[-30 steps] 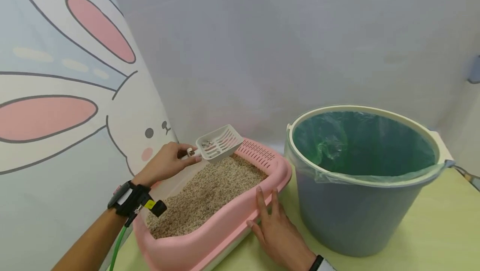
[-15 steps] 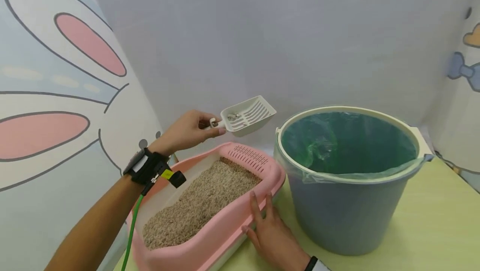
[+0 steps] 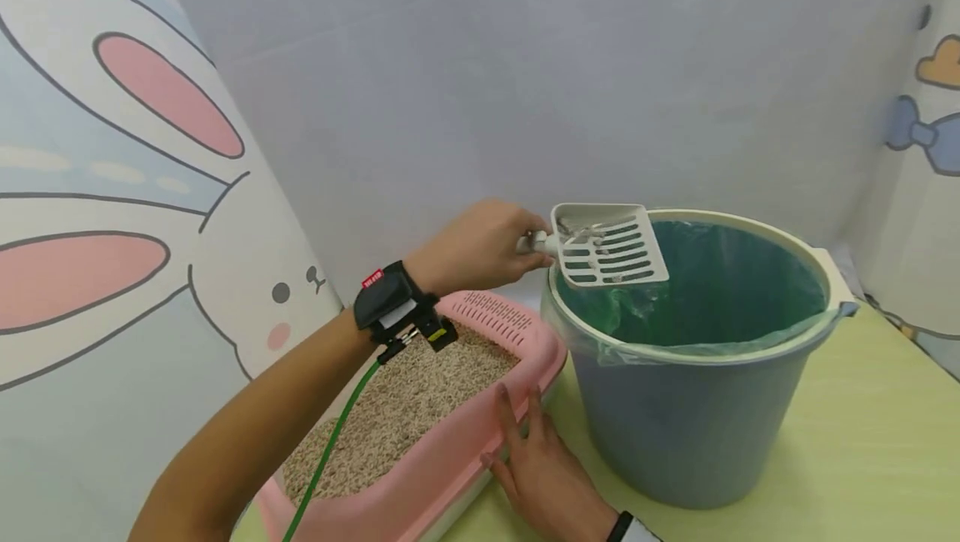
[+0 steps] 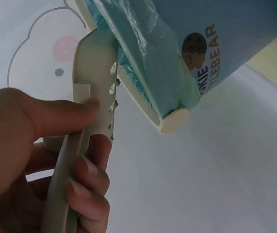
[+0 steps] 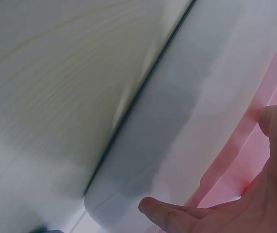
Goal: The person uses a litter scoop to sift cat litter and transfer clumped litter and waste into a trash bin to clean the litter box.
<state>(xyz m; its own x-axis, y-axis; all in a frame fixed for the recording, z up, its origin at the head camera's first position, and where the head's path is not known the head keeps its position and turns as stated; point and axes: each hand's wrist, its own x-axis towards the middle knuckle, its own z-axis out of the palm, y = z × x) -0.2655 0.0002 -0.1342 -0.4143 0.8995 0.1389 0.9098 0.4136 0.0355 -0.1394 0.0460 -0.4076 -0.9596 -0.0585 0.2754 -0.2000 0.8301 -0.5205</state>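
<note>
My left hand [image 3: 487,246] grips the handle of a pale slotted litter scoop [image 3: 611,263], thumb on top and fingers curled beneath. The scoop's tilted pan overlaps the left rim of a grey-blue bucket [image 3: 675,425] lined with a green plastic bag [image 3: 750,275]. Small bits of litter cling in the pan near its slots. In the left wrist view the scoop [image 4: 95,63] stands right beside the bucket's rim. My right hand [image 3: 551,475], fingers spread and straight, rests against the outer side of a pink litter box [image 3: 450,442] filled with tan litter [image 3: 427,409].
Litter box and bucket stand close together on a pale yellow-green table [image 3: 862,417]. Behind them hangs a grey-white backdrop [image 3: 450,92], with a rabbit-print sheet [image 3: 255,300] on the left. A green cable [image 3: 330,450] trails from the left wrist across the box.
The left hand has lifted the scoop from over the litter box and carried it right to the bucket's rim, where its pan now tips over. The right hand has stayed against the box.
</note>
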